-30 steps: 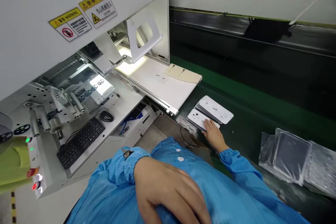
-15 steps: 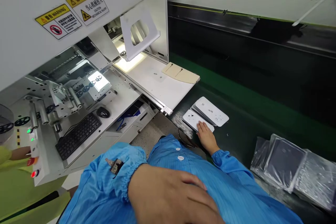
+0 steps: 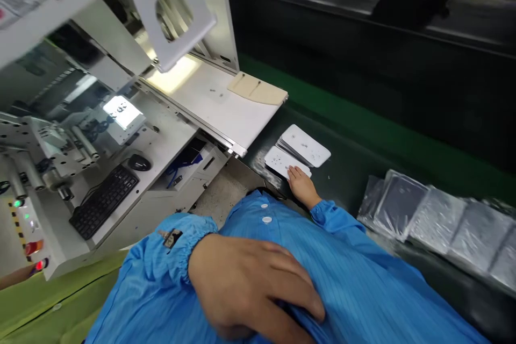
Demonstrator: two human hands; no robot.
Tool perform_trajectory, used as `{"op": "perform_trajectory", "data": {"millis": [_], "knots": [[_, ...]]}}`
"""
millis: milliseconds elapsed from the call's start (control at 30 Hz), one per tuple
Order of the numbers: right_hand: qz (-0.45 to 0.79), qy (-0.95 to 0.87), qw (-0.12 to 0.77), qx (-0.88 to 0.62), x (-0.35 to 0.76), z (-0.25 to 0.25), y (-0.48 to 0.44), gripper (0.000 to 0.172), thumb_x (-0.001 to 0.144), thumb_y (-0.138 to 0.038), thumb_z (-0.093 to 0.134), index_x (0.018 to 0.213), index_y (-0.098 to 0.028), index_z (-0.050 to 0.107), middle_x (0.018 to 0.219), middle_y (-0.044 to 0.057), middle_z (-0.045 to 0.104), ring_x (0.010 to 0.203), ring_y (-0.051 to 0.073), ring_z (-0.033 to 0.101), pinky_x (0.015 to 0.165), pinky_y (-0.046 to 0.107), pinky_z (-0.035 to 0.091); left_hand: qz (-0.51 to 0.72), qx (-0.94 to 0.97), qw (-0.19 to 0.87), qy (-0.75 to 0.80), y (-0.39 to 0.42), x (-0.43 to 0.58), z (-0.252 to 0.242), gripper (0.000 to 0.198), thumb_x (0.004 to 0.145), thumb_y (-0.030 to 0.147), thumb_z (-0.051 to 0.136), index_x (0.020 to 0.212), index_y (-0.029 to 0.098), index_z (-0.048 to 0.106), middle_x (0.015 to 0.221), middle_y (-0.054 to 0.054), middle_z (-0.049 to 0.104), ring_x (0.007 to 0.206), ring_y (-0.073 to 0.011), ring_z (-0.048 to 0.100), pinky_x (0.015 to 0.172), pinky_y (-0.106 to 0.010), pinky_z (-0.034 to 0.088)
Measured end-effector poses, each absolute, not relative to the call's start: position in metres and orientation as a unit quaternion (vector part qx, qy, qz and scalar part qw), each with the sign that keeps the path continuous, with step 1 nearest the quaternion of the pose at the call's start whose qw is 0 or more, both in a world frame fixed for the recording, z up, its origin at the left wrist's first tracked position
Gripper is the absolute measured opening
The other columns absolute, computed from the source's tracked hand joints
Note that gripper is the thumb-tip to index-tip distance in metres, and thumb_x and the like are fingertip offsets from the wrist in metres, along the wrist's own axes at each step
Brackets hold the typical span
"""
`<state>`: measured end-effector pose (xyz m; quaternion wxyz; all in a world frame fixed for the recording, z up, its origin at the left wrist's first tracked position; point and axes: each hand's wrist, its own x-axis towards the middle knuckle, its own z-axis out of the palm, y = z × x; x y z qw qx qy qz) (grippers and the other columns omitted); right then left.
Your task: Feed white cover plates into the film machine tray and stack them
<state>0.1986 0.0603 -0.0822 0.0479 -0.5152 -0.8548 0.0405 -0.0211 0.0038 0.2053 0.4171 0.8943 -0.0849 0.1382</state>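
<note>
My right hand lies with its fingertips on the near end of a stack of thin white plates with rounded corners and small dark marks. Its fingers are stretched out; the thumb is hidden. A second stack of similar white plates lies right beside it, fanned a little, on the dark green belt surface. Close to the camera, my left hand rests against the front of my blue coat. Its fingers are loosely bent with a gap between them, and I see nothing held in it.
Plastic-wrapped dark sheets lie in a row at right. A white conveyor carrying a beige plate juts from the machine. The machine's ledge holds a keyboard and mouse. A person's yellow-green garment shows lower left.
The view has shifted, so the machine and stacks appear further left and higher. My right hand has slid toward the near end of its stack. My left fingers have bent more.
</note>
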Motion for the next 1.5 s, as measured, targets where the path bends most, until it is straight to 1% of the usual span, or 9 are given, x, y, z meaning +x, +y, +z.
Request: {"op": "perform_trajectory", "data": {"millis": [200,400,633,833,1000,1200,1333,1400,1500], "knots": [[0.055,-0.843,0.040,-0.533,0.200,-0.079,0.057,0.036,0.087,-0.011,0.039,0.115,-0.003,0.060,0.122,0.018,0.060,0.113,0.026,0.055,0.095,0.038,0.044,0.098,0.867,0.482,-0.083,0.005,-0.017,0.209,0.029,0.068,0.025,0.047,0.084,0.023,0.070,0.102,-0.008,0.067,0.107,-0.0226,0.058,0.106,-0.029,0.037],[0.028,-0.836,0.085,-0.541,0.209,-0.064,0.062,0.034,0.091,-0.016,0.037,0.110,-0.005,0.064,0.114,0.016,0.065,0.105,0.023,0.059,0.090,0.036,0.046,0.160,0.874,0.449,-0.098,0.006,-0.018,0.207,0.032,0.069,0.024,0.044,0.088,0.017,0.070,0.107,-0.011,0.065,0.105,-0.0233,0.058,0.105,-0.032,0.039],[0.003,-0.825,0.148,-0.546,0.215,-0.042,0.061,0.032,0.093,-0.022,0.038,0.102,-0.013,0.068,0.104,0.010,0.070,0.093,0.018,0.063,0.077,0.027,0.046,0.176,0.877,0.430,-0.121,0.006,-0.012,0.202,0.030,0.070,0.025,0.044,0.081,0.017,0.070,0.106,-0.011,0.066,0.101,-0.0213,0.060,0.097,-0.028,0.045],[-0.010,-0.824,0.183,-0.537,0.209,-0.021,0.063,0.031,0.092,-0.023,0.040,0.102,-0.016,0.068,0.097,0.006,0.072,0.085,0.016,0.065,0.070,0.024,0.044,0.176,0.887,0.412,-0.114,0.004,-0.010,0.198,0.024,0.070,0.026,0.048,0.079,0.025,0.070,0.106,-0.006,0.063,0.105,-0.0212,0.059,0.099,-0.026,0.044],[-0.012,-0.826,0.203,-0.526,0.202,-0.007,0.070,0.032,0.092,-0.020,0.038,0.107,-0.015,0.067,0.100,0.006,0.072,0.088,0.017,0.065,0.073,0.025,0.047,0.208,0.886,0.402,-0.103,-0.001,-0.013,0.194,0.028,0.068,0.025,0.047,0.083,0.020,0.071,0.108,-0.010,0.061,0.101,-0.0226,0.060,0.099,-0.027,0.044],[0.045,-0.832,0.228,-0.503,0.195,0.003,0.086,0.037,0.092,-0.019,0.034,0.115,-0.015,0.062,0.110,0.009,0.068,0.099,0.020,0.063,0.084,0.030,0.050,0.214,0.862,0.458,-0.042,-0.007,-0.019,0.197,0.017,0.068,0.023,0.050,0.071,0.021,0.066,0.097,-0.010,0.065,0.097,-0.0211,0.062,0.098,-0.028,0.044],[0.045,-0.838,0.245,-0.486,0.189,0.007,0.101,0.036,0.092,-0.019,0.033,0.114,-0.014,0.062,0.110,0.009,0.068,0.100,0.019,0.064,0.084,0.029,0.051,0.265,0.791,0.544,0.090,-0.009,-0.042,0.179,0.013,0.073,0.028,0.056,0.075,0.021,0.066,0.102,-0.010,0.066,0.096,-0.0204,0.062,0.097,-0.033,0.044],[0.040,-0.838,0.254,-0.480,0.186,0.008,0.109,0.036,0.092,-0.018,0.033,0.112,-0.014,0.062,0.109,0.008,0.069,0.099,0.018,0.064,0.084,0.029,0.051,0.373,0.687,0.578,0.234,-0.012,-0.059,0.148,0.021,0.072,0.034,0.062,0.087,0.020,0.066,0.107,-0.012,0.064,0.102,-0.0250,0.059,0.095,-0.039,0.044],[0.040,-0.842,0.265,-0.469,0.180,0.009,0.119,0.035,0.092,-0.018,0.034,0.112,-0.013,0.062,0.108,0.008,0.069,0.099,0.018,0.064,0.083,0.029,0.051,0.518,0.445,0.567,0.461,-0.022,-0.082,0.081,0.032,0.076,0.044,0.060,0.096,0.018,0.063,0.108,-0.011,0.062,0.100,-0.0229,0.058,0.092,-0.039,0.044]]}}
